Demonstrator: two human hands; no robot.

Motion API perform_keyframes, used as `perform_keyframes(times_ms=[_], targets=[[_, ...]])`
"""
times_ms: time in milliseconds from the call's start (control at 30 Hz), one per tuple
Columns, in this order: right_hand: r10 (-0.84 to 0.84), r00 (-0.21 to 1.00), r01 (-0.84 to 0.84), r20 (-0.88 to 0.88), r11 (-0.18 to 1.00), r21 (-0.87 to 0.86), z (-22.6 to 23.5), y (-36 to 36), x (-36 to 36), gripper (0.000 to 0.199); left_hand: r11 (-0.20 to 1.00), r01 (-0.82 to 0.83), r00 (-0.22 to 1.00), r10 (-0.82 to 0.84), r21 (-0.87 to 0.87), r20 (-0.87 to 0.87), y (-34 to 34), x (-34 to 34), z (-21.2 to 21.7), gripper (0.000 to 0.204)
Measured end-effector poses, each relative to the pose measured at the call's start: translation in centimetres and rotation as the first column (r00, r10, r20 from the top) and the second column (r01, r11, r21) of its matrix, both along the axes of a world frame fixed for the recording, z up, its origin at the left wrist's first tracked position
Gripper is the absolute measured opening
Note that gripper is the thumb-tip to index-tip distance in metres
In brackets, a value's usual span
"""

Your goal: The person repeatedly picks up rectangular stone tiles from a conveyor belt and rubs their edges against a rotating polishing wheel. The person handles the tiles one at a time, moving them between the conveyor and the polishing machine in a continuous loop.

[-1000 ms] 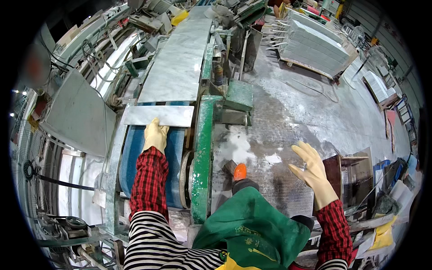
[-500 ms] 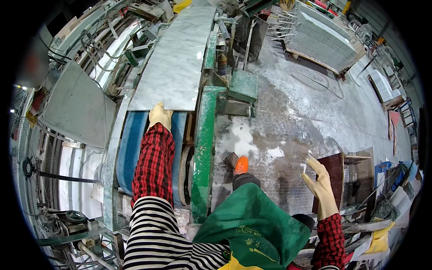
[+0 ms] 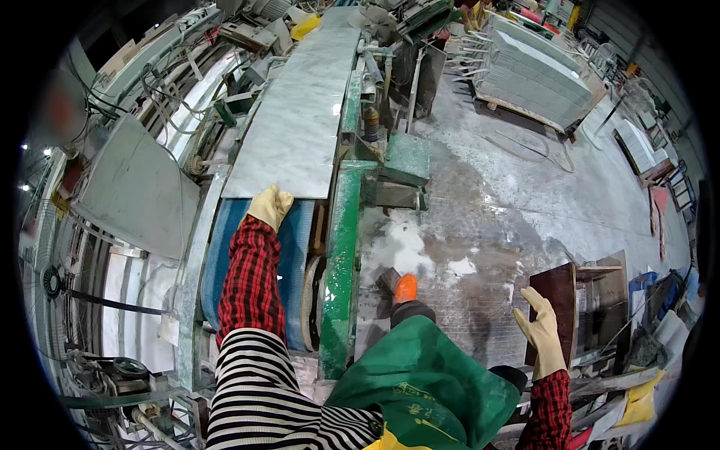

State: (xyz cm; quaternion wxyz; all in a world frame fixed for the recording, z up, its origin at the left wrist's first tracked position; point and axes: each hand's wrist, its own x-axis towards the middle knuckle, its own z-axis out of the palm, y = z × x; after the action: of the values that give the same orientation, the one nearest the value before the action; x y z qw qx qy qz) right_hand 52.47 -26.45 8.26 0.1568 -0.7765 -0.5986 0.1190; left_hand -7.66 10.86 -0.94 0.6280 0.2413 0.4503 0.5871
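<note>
A long, pale grey-veined marble slab (image 3: 289, 120) lies along the conveyor on the left, its near edge over the blue belt (image 3: 232, 255). My left hand (image 3: 270, 206), in a cream rubber glove, is closed at the middle of that near edge. Its knuckles overlap the top of the slab; the fingers' underside is hidden. Far from the slab, my right hand (image 3: 543, 334), gloved alike, hangs in the air at the lower right. Its thumb and fingers are apart with nothing between them.
A green machine rail (image 3: 341, 277) borders the belt on its right. Beside it stand a green metal box (image 3: 406, 157) and a dark bottle (image 3: 370, 124). Stacked pale slabs (image 3: 536, 71) rest at the far right. A brown wooden cabinet (image 3: 553, 304) stands near my right hand.
The whole view has shifted slightly, so most things sit lower. My left hand stays at the slab's near edge, its fingers now more curled. My right hand remains open and raised.
</note>
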Motion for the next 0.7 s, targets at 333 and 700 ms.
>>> perform_keyframes(times_ms=[333, 700], targets=[[-0.525, 0.851, 0.525, -0.006, 0.850, 0.054, -0.8, -20.9, 13.4, 0.053, 0.973, -0.063, 0.951, 0.127, 0.224, -0.282, -8.7, 8.3, 3.7, 0.063], [-0.939, 0.254, 0.878, 0.233, 0.325, 0.351, -6.2, -52.2, 14.3, 0.043, 0.819, 0.435, -0.099, 0.457, 0.374, -0.884, -15.0, 9.3, 4.7, 0.024]])
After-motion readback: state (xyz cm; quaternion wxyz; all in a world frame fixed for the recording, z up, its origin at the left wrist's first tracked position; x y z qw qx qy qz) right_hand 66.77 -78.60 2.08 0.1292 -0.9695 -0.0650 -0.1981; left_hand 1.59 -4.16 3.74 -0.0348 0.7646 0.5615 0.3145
